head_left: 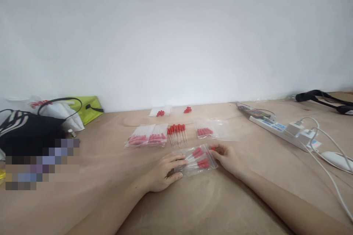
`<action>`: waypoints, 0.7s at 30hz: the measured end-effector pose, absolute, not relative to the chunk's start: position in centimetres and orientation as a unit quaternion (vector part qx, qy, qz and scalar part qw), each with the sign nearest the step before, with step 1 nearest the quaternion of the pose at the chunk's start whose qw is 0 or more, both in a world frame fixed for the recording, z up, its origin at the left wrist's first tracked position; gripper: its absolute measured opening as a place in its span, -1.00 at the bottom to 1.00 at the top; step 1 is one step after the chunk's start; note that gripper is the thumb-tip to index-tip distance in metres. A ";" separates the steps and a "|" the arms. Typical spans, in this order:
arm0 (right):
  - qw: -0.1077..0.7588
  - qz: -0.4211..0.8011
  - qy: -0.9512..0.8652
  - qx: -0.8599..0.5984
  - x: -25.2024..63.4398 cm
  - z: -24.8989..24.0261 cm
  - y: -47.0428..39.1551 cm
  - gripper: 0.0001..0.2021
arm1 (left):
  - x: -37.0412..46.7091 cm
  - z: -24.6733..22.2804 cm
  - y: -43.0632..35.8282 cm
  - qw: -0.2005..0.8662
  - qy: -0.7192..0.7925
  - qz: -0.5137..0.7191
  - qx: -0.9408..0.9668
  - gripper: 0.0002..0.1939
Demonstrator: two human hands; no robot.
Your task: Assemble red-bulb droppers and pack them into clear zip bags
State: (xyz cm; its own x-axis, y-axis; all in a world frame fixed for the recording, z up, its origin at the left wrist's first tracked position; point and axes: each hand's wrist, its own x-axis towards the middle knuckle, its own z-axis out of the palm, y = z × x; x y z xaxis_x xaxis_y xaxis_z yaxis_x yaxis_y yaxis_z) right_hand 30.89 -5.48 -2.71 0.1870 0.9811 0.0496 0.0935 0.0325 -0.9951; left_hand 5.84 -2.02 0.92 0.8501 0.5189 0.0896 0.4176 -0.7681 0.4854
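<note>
A clear zip bag (190, 169) lies in front of me with several red-bulbed droppers (202, 163) inside, their bulbs toward the right end. My left hand (167, 169) grips the bag's left end, thumb and fingers on the plastic. At the right end, my right hand (226, 156) is closed in a pinch on a small red-bulbed dropper (213, 148), mostly hidden by the fingers. Just beyond the bag, loose droppers (177, 134) lie side by side, red bulbs away from me.
Filled bags (146, 136) lie left of the loose droppers, another bag (205, 131) to their right. Red bulbs (188, 109) sit near the wall. A power strip (278, 130) with cables is on the right; a black bag (30, 132) and green pouch (91, 110) on the left.
</note>
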 end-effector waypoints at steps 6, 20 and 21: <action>0.509 0.439 -0.504 -0.542 30.7 -2.4 -5.4 -0.73 | 5.9 1.2 -2.2 0.229 0.243 0.130 0.933 -0.54; 0.457 0.444 -0.471 -0.609 31.3 -0.9 -5.0 -0.70 | 5.8 1.2 -2.2 0.227 0.249 0.111 0.935 -0.50; 0.432 0.466 -0.488 -0.599 31.3 -0.8 -5.0 -0.70 | 5.8 1.2 -2.2 0.229 0.246 0.104 0.936 -0.49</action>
